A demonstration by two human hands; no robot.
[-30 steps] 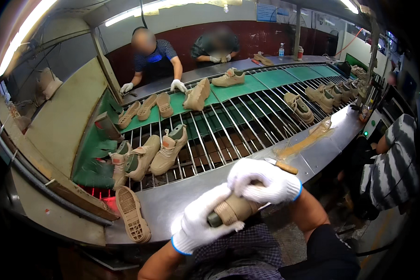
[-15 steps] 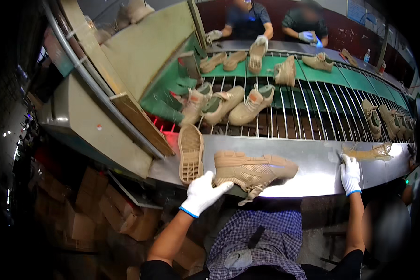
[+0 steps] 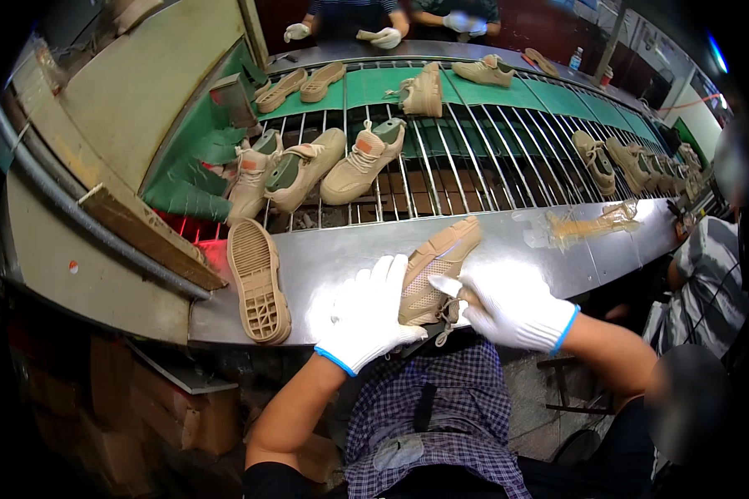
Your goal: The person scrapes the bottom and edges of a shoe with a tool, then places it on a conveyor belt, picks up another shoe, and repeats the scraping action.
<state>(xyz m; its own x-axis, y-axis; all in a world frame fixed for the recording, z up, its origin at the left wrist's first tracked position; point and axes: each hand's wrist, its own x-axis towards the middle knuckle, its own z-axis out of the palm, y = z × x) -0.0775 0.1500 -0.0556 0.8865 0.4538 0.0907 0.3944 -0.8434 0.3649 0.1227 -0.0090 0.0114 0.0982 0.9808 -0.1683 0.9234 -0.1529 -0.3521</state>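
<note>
A tan sneaker [image 3: 431, 274] with a mesh side rests at the near edge of the metal worktop, tilted, its thick sole turned away from me and its laces hanging nearest me. My left hand [image 3: 366, 312], in a white knit glove with a blue cuff, grips its left end, fingers along the side and thumb low. Over the sneaker's right side is my gloved right hand [image 3: 516, 309], its fingers bent and one digit pointing at the mesh. Something tan shows between its fingers; whether that is part of the sneaker I cannot tell. A loose tan outsole [image 3: 259, 279] lies left of my left hand.
Beyond the worktop [image 3: 333, 249] runs a rack of metal rods [image 3: 424, 175] bearing several tan sneakers [image 3: 362, 162]. More outsoles [image 3: 323, 81] lie on a green strip. A panelled machine [image 3: 91, 133] borders the left; two people work opposite, another person sits at right. Clear tape [image 3: 591, 224] covers part of the worktop.
My right hand has come from the worktop's right side to the sneaker. The sneaker has turned, its right end swinging away from me. Opposite, a person has lifted an outsole off the green strip.
</note>
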